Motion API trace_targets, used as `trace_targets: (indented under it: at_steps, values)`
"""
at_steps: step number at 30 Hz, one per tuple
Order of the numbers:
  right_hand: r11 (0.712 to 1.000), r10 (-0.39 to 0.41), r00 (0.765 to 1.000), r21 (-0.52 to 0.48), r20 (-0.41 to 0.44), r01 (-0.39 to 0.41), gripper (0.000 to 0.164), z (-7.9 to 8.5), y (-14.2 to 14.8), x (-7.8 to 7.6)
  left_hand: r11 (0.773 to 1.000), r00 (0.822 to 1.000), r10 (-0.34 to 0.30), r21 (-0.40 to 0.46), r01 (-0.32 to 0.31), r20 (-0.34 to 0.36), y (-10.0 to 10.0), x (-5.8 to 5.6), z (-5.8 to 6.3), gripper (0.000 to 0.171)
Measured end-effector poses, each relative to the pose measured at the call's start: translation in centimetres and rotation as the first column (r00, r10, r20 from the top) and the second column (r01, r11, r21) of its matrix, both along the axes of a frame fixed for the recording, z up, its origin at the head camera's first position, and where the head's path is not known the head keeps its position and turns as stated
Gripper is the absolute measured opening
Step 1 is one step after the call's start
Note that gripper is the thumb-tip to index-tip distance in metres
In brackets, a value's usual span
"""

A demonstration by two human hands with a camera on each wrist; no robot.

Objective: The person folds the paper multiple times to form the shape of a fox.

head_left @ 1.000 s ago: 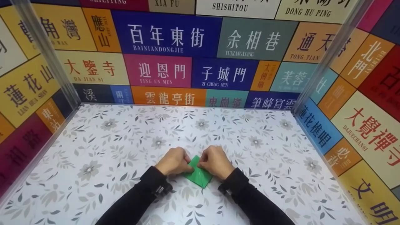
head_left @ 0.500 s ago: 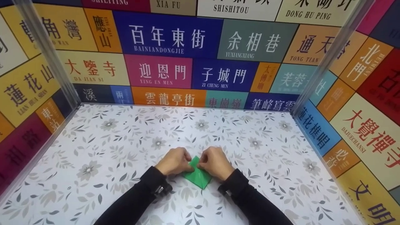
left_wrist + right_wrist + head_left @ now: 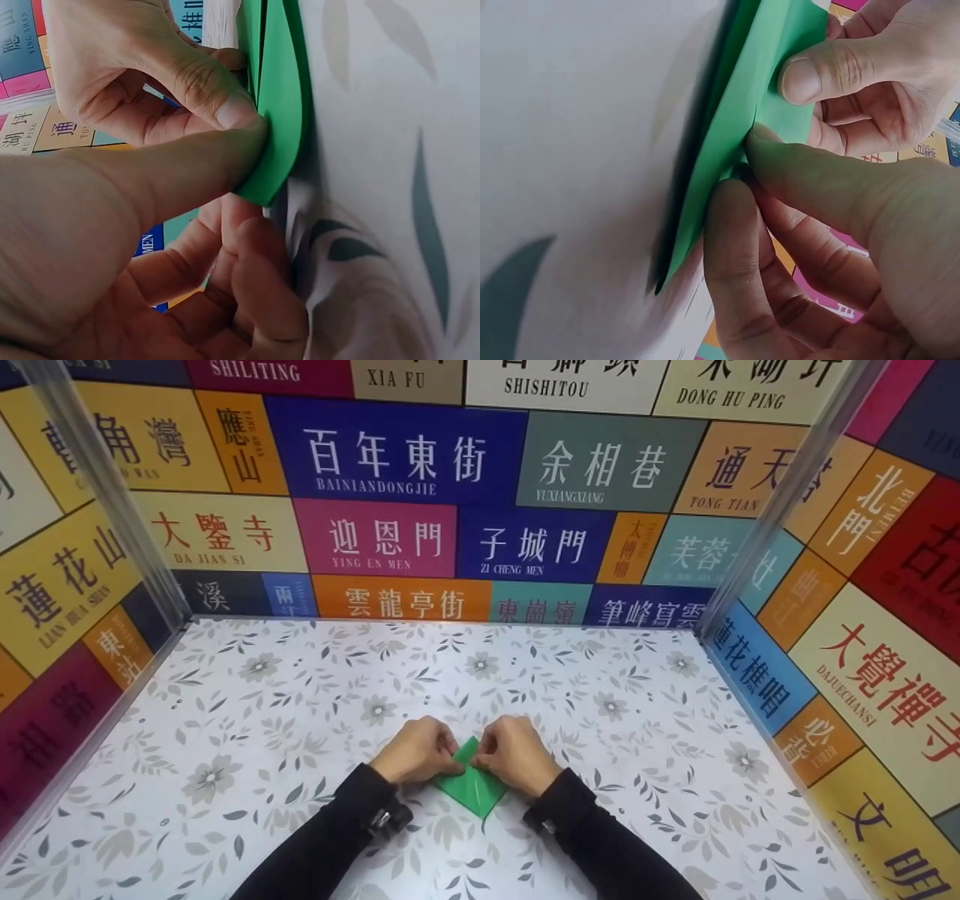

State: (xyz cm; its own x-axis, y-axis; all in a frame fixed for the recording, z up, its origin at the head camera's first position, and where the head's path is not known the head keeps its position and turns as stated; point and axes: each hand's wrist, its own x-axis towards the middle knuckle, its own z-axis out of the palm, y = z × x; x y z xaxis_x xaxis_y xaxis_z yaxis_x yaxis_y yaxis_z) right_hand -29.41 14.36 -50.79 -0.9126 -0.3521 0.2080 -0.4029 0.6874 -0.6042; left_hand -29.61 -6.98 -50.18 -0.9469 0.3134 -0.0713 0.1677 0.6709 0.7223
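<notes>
A piece of green folded paper (image 3: 472, 791) lies on the flowered tabletop in the head view, its pointed corner toward me. My left hand (image 3: 418, 750) pinches its left side near the far tip, the thumb (image 3: 202, 161) pressing on the top face. From the right, my right hand (image 3: 517, 754) pinches the paper near its centre crease between thumb and curled fingers. In the right wrist view, a folded layer of the green paper (image 3: 727, 127) runs between the two hands, with a slit under the right thumb (image 3: 780, 146). The fingers hide part of the folds.
The white tabletop (image 3: 300, 682) carries a grey leaf and flower print. Panels with coloured name signs (image 3: 397, 450) stand along the back and both sides, with clear corner posts (image 3: 780, 502) where they meet. Dark sleeves (image 3: 322, 832) cover both forearms.
Both hands keep their grip in nearly the same place. The paper's near corner has shifted slightly toward me and to the left. The head view has tilted up a little.
</notes>
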Motion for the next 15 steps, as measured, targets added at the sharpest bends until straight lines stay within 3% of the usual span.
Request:
trace_targets:
  at_steps: [8,15]
  values:
    - [1.000,-0.003,1.000,-0.007,0.002,0.003,0.020,0.5,0.0,-0.2,1.000,1.000,0.016,0.007,-0.016,0.014,-0.4,-0.4,0.3,0.022]
    - [1.000,-0.017,1.000,0.002,-0.016,0.017,0.015,1.2,0.3,-0.2,0.998,1.000,0.018,0.054,-0.017,-0.021,-1.0,-0.6,0.6,0.022]
